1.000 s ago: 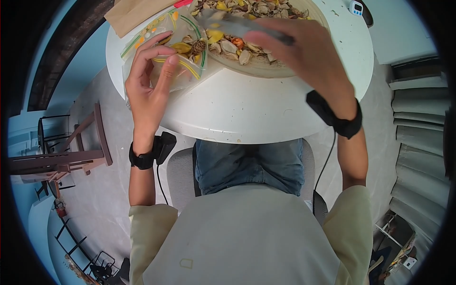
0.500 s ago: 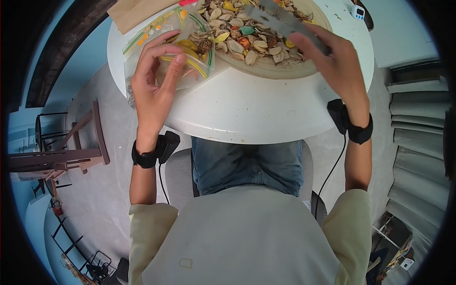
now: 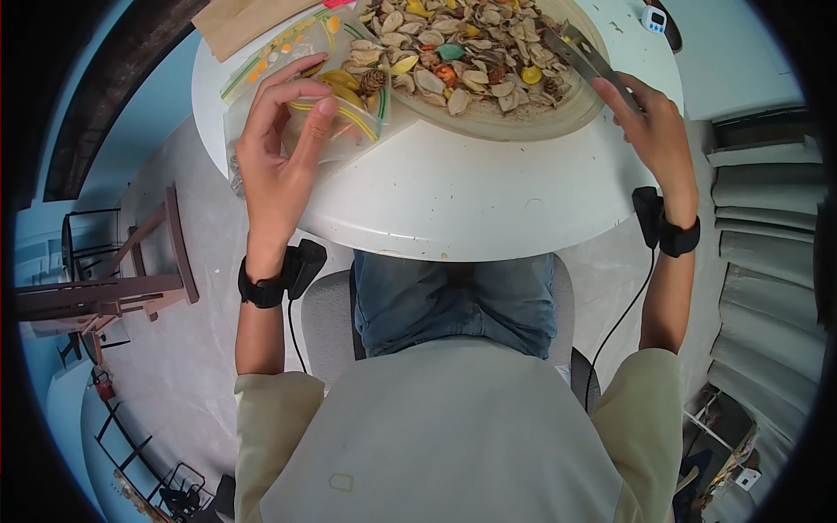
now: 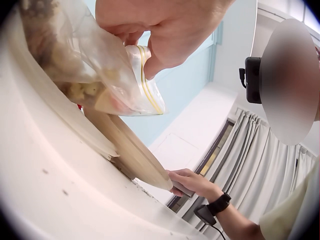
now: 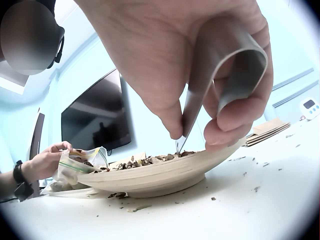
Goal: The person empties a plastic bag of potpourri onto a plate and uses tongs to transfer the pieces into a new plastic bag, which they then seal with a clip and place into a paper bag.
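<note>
My left hand (image 3: 281, 166) pinches the edge of a clear zip bag (image 3: 353, 144), which stands open with yellow pieces and a pine cone (image 3: 373, 81) inside. In the left wrist view its thumb lies against the yellow-striped zip (image 4: 146, 85). My right hand (image 3: 652, 131) grips metal tongs (image 3: 586, 57) with fingers and thumb on both arms. Their tips are at the right side of a wide wooden dish (image 3: 497, 132) of dried petals (image 3: 427, 83). The right wrist view shows the tongs (image 5: 202, 70) pointing down at the dish's contents; whether they hold a piece I cannot tell.
Brown paper (image 3: 244, 26) lies behind the bag, and a small white timer (image 3: 654, 18) is at the far right. Crumbs dot the white round table (image 3: 436, 205). Folded paper (image 5: 267, 132) lies beyond the dish in the right wrist view.
My right hand has moved right with the tongs, from near the bag across the dish to its right side. My left hand has stayed at the bag with only slight shifts.
</note>
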Available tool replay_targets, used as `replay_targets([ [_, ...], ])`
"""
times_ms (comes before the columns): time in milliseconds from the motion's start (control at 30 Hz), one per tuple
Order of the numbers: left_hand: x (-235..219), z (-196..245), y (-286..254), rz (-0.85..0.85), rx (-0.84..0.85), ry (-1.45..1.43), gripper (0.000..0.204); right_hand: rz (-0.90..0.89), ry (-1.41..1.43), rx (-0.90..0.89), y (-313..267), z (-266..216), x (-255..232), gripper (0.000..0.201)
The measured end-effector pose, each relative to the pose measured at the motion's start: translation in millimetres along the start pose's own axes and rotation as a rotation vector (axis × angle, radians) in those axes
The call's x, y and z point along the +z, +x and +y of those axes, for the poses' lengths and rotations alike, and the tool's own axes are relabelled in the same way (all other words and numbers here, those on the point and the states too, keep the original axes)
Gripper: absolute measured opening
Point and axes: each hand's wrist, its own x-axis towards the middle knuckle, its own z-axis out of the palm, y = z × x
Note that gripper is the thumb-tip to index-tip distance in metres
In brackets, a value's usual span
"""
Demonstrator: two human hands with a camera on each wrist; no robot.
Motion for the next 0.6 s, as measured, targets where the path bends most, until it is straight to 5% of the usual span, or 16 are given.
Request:
replay_targets([
  [333, -0.1, 1.7, -1.6, -0.017, -0.003, 0.021, 0.012, -0.046, -0.064, -0.035, -1.5, -4.6, -2.2, 0.05],
  [500, 0.0, 3.9, -1.3, -0.004, -0.018, 0.012, 0.011, 0.058, -0.19, -0.214, 0.8, 1.3, -4.2, 0.049],
  [600, -1.7, 1.4, -2.9, -0.011, 0.002, 0.03, 0.011, -0.015, -0.146, -0.147, 3.1, -3.7, -8.4, 0.045],
])
